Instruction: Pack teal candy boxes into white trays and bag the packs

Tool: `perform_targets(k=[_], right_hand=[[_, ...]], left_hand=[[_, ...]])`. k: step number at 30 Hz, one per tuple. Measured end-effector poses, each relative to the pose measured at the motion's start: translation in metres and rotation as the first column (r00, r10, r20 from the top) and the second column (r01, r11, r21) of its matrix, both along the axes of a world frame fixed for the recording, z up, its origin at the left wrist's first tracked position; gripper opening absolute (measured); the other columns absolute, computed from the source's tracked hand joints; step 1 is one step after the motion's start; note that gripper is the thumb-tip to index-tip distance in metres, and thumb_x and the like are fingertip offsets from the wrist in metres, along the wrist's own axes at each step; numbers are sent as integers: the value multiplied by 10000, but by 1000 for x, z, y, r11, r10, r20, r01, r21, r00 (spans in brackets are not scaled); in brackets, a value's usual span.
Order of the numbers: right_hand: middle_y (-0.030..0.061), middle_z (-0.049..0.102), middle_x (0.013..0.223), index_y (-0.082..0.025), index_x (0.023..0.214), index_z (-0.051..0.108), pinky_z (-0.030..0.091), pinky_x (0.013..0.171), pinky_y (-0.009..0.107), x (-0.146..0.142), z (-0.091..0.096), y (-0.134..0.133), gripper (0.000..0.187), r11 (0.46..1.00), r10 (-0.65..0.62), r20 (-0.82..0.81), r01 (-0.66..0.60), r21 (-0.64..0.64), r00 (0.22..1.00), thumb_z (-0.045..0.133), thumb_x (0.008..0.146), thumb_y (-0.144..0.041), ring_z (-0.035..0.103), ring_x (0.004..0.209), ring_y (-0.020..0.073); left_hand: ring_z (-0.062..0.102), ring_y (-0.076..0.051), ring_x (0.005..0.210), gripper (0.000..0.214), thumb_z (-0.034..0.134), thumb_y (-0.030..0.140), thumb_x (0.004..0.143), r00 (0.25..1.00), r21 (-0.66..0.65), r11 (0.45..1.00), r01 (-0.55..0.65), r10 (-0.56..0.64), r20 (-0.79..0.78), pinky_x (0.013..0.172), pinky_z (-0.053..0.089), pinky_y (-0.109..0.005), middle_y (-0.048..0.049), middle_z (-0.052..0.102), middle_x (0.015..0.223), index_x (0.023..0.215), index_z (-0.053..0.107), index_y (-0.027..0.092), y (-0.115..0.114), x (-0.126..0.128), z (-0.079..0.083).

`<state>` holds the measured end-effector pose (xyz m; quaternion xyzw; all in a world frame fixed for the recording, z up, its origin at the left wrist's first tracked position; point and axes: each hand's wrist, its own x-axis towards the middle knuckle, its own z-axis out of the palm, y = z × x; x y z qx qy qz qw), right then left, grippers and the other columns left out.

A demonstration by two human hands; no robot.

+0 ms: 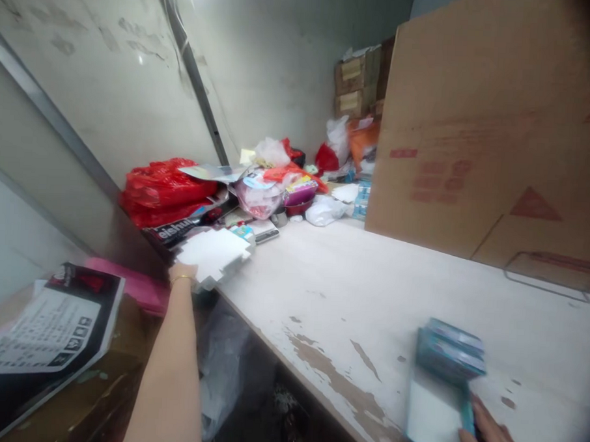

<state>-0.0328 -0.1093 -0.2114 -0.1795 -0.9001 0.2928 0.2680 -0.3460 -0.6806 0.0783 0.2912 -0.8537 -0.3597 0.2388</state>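
Observation:
Reaching out to the far left, my left hand [184, 271] is closed on the near edge of flat white cardboard blanks [213, 251] with notched edges. Its fingertips are largely hidden by the card. At the lower right, my right hand [493, 433] grips the right wall of an open teal box [436, 416] with a white inside. Two small teal cartons [453, 348] sit together at the box's far end; motion blurs their print.
A large brown cardboard box [474, 150] stands on the right of the worn white table [321, 300]. Red plastic bags [167, 186] and mixed clutter line the back left. Below left lies a black printed carton [50, 340]; a clear plastic bag [223, 368] hangs under the table edge.

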Motion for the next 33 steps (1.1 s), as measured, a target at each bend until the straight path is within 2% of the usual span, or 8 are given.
perform_targets(k=[2, 5, 10, 16, 20, 25, 29, 33], right_hand=[[188, 546, 1275, -128, 1306, 459, 311, 1025, 599, -5, 16, -21, 636, 1000, 18, 8, -18, -13, 1000, 381, 767, -457, 478, 1211, 359], [146, 491, 1347, -127, 1360, 403, 246, 1072, 572, -14, 36, -47, 615, 998, 61, 31, -60, -16, 998, 336, 790, -348, 406, 1286, 297], [131, 447, 1389, -119, 1395, 361, 150, 1113, 566, -23, 52, -72, 637, 994, 105, 72, -102, -49, 992, 350, 765, -214, 344, 1329, 271], [120, 442, 1395, -132, 1403, 355, 131, 1116, 582, -11, 55, -109, 664, 975, 166, -10, -166, -149, 986, 365, 741, -179, 369, 1314, 271], [117, 491, 1354, -142, 1412, 349, 153, 1104, 600, 3, 61, -132, 628, 945, 214, -78, -226, -236, 974, 359, 792, -239, 422, 1275, 288], [58, 396, 1434, -240, 1442, 280, 123, 1118, 583, -2, 94, -155, 569, 871, 440, -23, -433, -232, 898, 363, 898, -385, 344, 1331, 262], [44, 276, 1494, -263, 1442, 272, 146, 1111, 580, -16, 95, -163, 554, 857, 515, 107, -515, -31, 851, 327, 924, -451, 224, 1383, 259], [65, 324, 1470, -259, 1396, 385, 180, 1076, 627, -20, 52, -152, 588, 812, 452, 187, -489, 318, 872, 405, 873, -527, 269, 1358, 325]], left_hand=[[273, -417, 1308, 506, 620, 223, 763, 1000, -87, 996, 8, -10, -18, 1010, 262, -575, -267, 355, 1378, 1213, 481, 36, 28, 10, -25], [429, -300, 1219, 469, 524, 341, 825, 924, -75, 921, 383, -382, 26, 1012, 336, -430, -173, 494, 1292, 1220, 504, 89, 104, 46, -75], [595, -193, 854, 555, 570, 530, 742, 389, 230, 405, 885, -915, 110, 800, 482, -320, -87, 627, 1018, 1131, 583, 134, 251, 141, -149], [552, -234, 935, 222, 591, 262, 724, 361, 136, 370, 919, -928, 90, 891, 426, -370, -99, 601, 921, 890, 652, 128, 334, 193, -165], [565, -207, 1018, 347, 469, 147, 763, 428, 182, 423, 888, -904, 12, 934, 426, -331, -92, 643, 1040, 1068, 633, 144, 320, 218, -158], [591, -194, 1036, 483, 487, 166, 733, 551, 560, 313, 767, -768, -326, 912, 459, -297, -59, 652, 1149, 1206, 579, 149, 266, 228, -158], [637, -170, 767, 504, 526, 161, 691, 790, 652, 502, 569, -554, -262, 692, 512, -262, -60, 712, 936, 1187, 593, 98, 198, 198, -139], [625, -152, 673, 469, 578, 160, 673, 917, 450, 802, 393, -307, -255, 615, 506, -244, -56, 713, 832, 1135, 633, 101, 115, 148, -93]])
